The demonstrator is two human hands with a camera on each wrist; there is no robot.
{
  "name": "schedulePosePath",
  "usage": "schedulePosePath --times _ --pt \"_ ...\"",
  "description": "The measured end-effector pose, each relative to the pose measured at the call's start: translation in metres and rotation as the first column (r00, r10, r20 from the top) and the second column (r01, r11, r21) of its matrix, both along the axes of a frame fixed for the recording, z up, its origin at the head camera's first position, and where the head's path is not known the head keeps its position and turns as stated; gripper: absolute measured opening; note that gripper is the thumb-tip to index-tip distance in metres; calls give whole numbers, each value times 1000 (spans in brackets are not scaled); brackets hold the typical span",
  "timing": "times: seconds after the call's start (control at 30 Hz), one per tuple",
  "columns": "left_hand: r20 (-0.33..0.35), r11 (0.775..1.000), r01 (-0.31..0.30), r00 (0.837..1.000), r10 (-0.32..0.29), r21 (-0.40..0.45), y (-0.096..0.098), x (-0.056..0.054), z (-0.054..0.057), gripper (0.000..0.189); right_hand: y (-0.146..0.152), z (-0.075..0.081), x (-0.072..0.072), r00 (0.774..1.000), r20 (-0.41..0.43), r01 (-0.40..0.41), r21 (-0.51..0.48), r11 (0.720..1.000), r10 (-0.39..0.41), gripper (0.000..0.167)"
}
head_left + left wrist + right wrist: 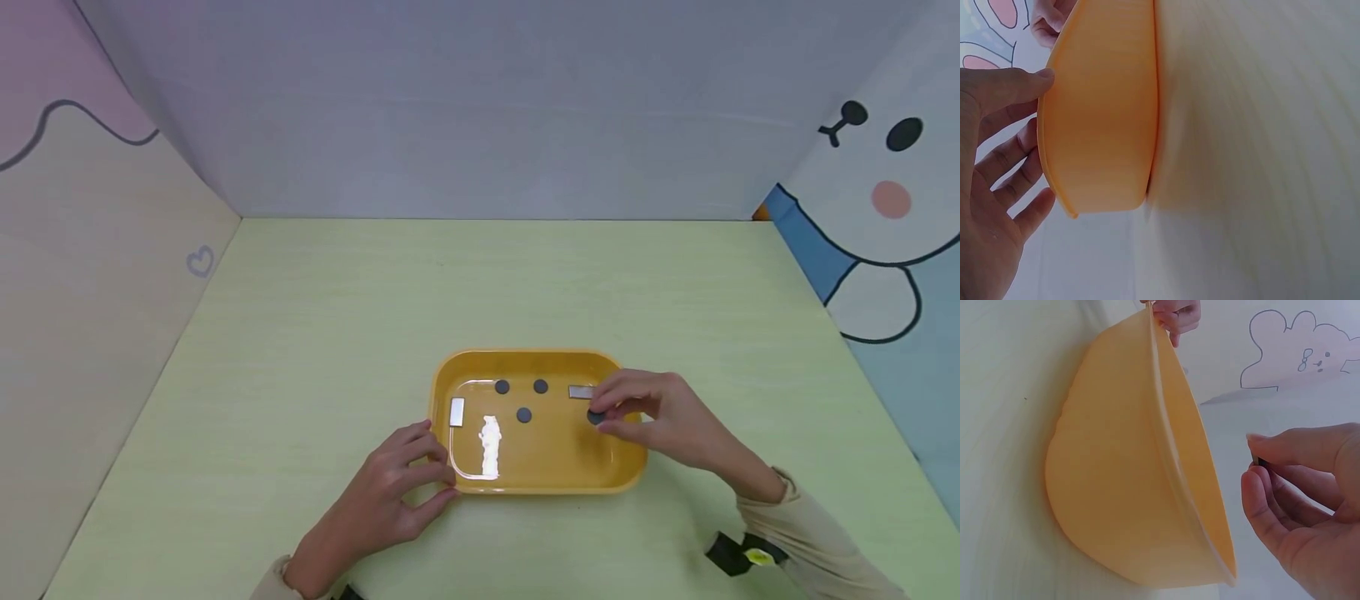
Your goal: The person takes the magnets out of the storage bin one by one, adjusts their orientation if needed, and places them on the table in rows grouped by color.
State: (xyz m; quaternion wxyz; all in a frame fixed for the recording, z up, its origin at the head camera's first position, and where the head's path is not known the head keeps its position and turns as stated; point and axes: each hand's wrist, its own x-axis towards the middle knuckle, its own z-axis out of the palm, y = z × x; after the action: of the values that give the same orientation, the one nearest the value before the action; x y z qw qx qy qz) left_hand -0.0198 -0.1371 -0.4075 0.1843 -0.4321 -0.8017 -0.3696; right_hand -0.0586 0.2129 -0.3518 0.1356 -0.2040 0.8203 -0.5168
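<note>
A yellow tray (555,475) with rounded corners stands on the table. My right hand (660,417) is above its right end and pinches a small dark round disc (596,417) between thumb and fingers. In the right wrist view that disc (1260,461) shows only as a thin edge. My left hand (397,483) rests its fingertips on the rim at the tray's front left corner. Inside lie three similar dark discs, one left (502,387), one right (541,386) and one nearer (524,415). A silver rectangular piece (457,412) lies at the left, another (581,392) near my right fingers.
The pale green table (300,333) extends around the tray. A plain wall panel (480,125) borders it at the back, with cartoon-printed panels at the left (97,250) and right (885,275). A black strap device (731,554) sits on the right wrist.
</note>
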Motion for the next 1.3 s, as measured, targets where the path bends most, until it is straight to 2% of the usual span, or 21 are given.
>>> schedulePosePath --times 0.33,0.7,1.3 --pt "-4 1000 6 1000 -6 6 1 0 -2 10 12 3 -2 997 -66 28 1 1000 -27 18" --pt "6 1000 3 1000 -3 4 0 1 -3 11 20 6 -7 992 -94 94 69 993 -87 14" --pt "18 1000 -8 1000 8 -3 0 1 -1 11 29 5 -20 979 -155 140 62 988 -129 15"
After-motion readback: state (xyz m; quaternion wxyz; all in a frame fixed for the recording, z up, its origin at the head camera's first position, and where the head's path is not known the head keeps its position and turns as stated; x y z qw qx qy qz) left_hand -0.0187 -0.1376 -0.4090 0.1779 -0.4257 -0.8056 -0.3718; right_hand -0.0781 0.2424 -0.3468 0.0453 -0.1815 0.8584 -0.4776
